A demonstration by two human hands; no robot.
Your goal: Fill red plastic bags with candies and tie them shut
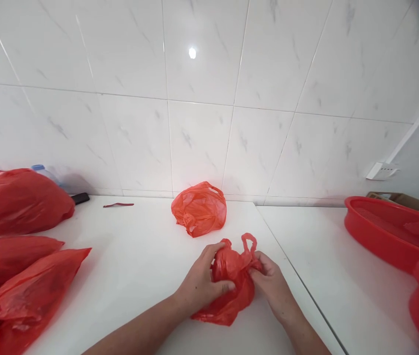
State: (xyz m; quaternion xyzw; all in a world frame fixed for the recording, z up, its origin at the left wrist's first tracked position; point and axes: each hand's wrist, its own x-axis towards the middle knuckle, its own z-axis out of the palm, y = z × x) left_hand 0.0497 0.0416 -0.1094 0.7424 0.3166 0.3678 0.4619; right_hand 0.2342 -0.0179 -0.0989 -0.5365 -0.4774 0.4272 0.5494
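Note:
Between my hands a red plastic bag (233,291) rests on the white table, bunched up, with a twisted handle loop standing up at its top. My left hand (204,281) is curved round the bag's left side, its thumb pressed on the front. At the upper right of the bag, my right hand (270,281) pinches the gathered plastic below the loop. What the bag contains, if anything, is hidden. Just beyond it, a second red plastic bag (200,209) lies crumpled and apart from my hands.
Several filled red bags (35,296) lie at the left, with a clear bottle (45,172) and a black object (81,198) behind. A thin dark red strip (119,204) lies near the tiled wall. Red plastic basins (383,241) stand at the right, below a power socket (382,170).

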